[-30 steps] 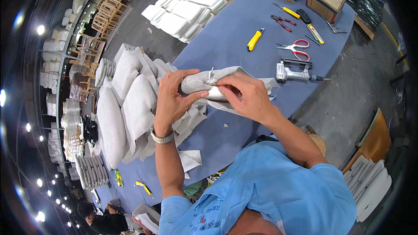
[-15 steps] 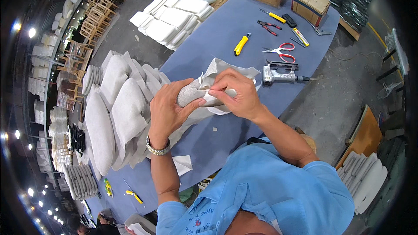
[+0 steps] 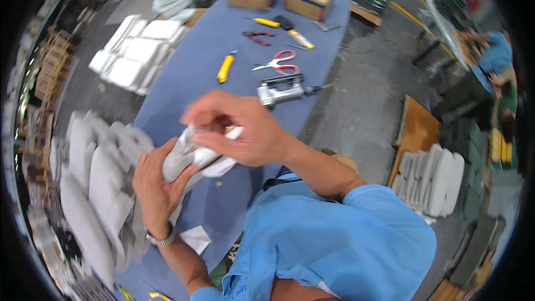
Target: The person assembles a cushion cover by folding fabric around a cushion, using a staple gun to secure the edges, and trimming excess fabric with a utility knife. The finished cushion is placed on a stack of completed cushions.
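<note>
A grey padded piece (image 3: 176, 163) is being grasped between the left hand's (image 3: 155, 185) thumb and fingers, below and left of the right hand (image 3: 241, 129), whose hold is being blurred past telling; steady bracing is probably being needed against twisting.

The blurry right hand (image 3: 253, 128) hides part of the grey pad (image 3: 176, 163). The table's left end (image 3: 151, 270) and a yellow tool (image 3: 160, 296) are cut off.

The cushion (image 3: 176, 161) is pale grey and white, the desk (image 3: 181, 83) slate blue, the scissors (image 3: 276, 63) red-handled, the cutter (image 3: 224, 71) yellow, the staple gun (image 3: 285, 95) silver and black.
</note>
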A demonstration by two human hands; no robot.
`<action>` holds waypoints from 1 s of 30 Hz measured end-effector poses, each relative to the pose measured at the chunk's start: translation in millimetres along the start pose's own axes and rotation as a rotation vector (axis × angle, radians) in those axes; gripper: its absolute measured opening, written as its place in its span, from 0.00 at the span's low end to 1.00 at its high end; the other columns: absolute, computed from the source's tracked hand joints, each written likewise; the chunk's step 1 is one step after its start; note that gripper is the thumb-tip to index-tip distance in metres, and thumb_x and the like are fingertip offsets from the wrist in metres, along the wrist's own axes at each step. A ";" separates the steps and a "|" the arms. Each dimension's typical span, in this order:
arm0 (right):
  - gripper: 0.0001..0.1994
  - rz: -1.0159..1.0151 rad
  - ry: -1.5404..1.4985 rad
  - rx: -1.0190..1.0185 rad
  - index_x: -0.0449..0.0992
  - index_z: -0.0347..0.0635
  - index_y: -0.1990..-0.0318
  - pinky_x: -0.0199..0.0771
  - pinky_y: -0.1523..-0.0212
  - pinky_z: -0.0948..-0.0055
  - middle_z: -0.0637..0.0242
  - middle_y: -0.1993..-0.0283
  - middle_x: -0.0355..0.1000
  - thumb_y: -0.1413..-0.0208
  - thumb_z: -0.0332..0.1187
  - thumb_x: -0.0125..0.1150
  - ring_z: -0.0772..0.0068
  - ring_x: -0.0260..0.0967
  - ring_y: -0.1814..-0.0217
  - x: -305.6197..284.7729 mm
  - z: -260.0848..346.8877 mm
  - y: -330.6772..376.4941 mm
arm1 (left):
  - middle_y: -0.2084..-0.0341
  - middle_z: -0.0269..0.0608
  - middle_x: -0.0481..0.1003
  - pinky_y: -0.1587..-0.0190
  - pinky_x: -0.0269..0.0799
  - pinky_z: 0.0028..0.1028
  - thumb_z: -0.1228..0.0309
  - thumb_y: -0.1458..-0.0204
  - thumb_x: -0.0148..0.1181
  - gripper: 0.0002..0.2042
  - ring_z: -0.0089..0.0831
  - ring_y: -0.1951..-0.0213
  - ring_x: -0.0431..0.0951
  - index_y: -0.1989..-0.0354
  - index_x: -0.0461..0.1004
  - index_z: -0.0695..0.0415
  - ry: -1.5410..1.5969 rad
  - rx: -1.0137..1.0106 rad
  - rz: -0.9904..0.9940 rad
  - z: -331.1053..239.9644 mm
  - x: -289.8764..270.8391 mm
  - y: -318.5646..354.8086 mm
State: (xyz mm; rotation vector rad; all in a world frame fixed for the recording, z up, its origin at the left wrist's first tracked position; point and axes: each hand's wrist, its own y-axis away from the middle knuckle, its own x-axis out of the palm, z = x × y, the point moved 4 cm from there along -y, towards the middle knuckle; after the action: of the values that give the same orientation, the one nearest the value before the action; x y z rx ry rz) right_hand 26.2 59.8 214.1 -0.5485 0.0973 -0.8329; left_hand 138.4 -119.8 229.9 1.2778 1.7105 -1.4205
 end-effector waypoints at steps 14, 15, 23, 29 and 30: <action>0.07 0.173 0.430 0.007 0.79 0.44 0.65 0.70 0.72 0.64 0.66 0.75 0.75 0.40 0.37 0.67 0.61 0.74 0.75 14.5 -28.0 3.8 | 0.64 0.39 0.79 0.62 0.68 0.36 0.52 0.59 0.77 0.30 0.40 0.66 0.73 0.49 0.79 0.57 -0.018 -0.004 0.027 -18.4 7.2 4.9; 0.07 0.188 0.400 -0.039 0.79 0.44 0.65 0.71 0.71 0.62 0.65 0.75 0.76 0.40 0.37 0.67 0.59 0.75 0.74 16.1 -30.7 6.6 | 0.64 0.39 0.79 0.63 0.68 0.36 0.52 0.59 0.77 0.30 0.41 0.67 0.73 0.48 0.79 0.57 -0.023 -0.009 0.024 -19.5 8.4 5.2; 0.09 0.439 -0.016 0.749 0.81 0.40 0.60 0.78 0.64 0.70 0.63 0.72 0.78 0.41 0.35 0.69 0.67 0.77 0.71 -40.6 -104.0 74.6 | 0.54 0.44 0.81 0.49 0.72 0.33 0.60 0.58 0.80 0.36 0.39 0.56 0.78 0.40 0.75 0.61 0.267 -0.590 -0.139 3.8 7.7 109.1; 0.21 0.566 0.801 0.608 0.78 0.41 0.42 0.79 0.48 0.60 0.51 0.44 0.77 0.40 0.40 0.67 0.53 0.78 0.47 -122.5 -227.1 161.0 | 0.48 0.45 0.79 0.41 0.70 0.31 0.65 0.55 0.80 0.38 0.30 0.47 0.76 0.36 0.70 0.68 0.661 -1.064 -0.349 12.1 33.2 230.9; 0.22 0.446 0.557 0.695 0.77 0.42 0.41 0.79 0.47 0.61 0.51 0.42 0.76 0.40 0.40 0.66 0.53 0.78 0.45 -116.3 -239.8 156.6 | 0.48 0.45 0.79 0.42 0.71 0.30 0.66 0.55 0.80 0.38 0.29 0.48 0.77 0.36 0.70 0.68 0.636 -1.104 -0.343 10.1 36.4 245.0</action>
State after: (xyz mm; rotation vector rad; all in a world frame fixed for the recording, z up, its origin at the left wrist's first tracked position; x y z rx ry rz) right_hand -16.6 127.5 -84.5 0.3638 0.4060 -0.5093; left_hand 346.8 -123.1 95.7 0.8019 2.6264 0.0117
